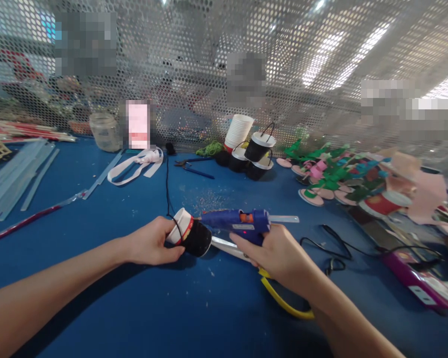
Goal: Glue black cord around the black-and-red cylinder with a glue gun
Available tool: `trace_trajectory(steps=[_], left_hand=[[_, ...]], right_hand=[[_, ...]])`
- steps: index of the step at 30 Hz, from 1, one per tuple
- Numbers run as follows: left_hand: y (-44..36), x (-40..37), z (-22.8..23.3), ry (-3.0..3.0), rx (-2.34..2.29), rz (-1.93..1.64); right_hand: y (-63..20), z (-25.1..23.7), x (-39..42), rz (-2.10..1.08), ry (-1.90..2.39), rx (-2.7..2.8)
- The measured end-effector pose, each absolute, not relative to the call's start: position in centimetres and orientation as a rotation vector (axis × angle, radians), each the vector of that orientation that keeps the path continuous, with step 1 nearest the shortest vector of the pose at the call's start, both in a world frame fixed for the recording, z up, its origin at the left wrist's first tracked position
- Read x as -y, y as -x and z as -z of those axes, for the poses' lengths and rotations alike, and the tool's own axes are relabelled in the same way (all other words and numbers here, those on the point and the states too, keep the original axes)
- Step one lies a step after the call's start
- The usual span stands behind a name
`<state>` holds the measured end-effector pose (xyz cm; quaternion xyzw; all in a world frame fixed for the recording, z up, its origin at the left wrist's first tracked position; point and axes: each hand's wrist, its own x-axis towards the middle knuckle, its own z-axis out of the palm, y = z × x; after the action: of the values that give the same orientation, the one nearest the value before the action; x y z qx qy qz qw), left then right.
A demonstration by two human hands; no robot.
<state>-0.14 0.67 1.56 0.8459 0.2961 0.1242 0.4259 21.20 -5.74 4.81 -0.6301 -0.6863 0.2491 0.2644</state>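
Clear glue sticks [11, 181] lie at the blue tabletop's [134, 308] left edge, a glass jar [105, 131] and white ribbon [138, 164] behind; stacked white cups [239, 132] and black-wrapped cups [256, 156] stand before perforated metal mesh [194, 59].

Blue table [97, 278] with scissors [269, 283], pliers [192, 167], glue sticks [11, 179].

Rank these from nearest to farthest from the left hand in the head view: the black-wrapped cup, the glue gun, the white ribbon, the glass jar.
1. The black-wrapped cup, held in the left hand.
2. The glue gun, just to its right, gripped by the right hand.
3. The white ribbon, farther back on the blue table.
4. The glass jar, back left by the mesh wall.
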Motion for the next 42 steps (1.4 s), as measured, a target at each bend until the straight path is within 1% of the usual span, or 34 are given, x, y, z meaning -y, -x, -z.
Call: trace_trajectory(steps=[12, 18, 28, 34, 42], left_hand=[[0.1, -0.7, -1.6, -2.098, -0.746, -0.335], [0.0, -0.6, -1.5, -2.126, -0.762, -0.334], [0.1, -0.6, -1.2, -2.054, -0.832, -0.311], [-0.2, -0.6, -1.5, -2.022, -0.888, -0.300], [-0.3, -0.4, -1.9, -1.998, -0.871, -0.303]], right_hand=[[-21.3, -4.8, 5.3, -0.686, 1.809, 1.815], [-21.2, -4.9, 5.8, -0.694, 1.673, 1.841], [-20.7, -5.5, 6.6, -0.497, 1.675, 1.952], [-20.1, -6.1, 7.2, -0.332, 1.538, 2.084], [-19.8, -4.8, 7.8, -0.283, 1.521, 2.178]])
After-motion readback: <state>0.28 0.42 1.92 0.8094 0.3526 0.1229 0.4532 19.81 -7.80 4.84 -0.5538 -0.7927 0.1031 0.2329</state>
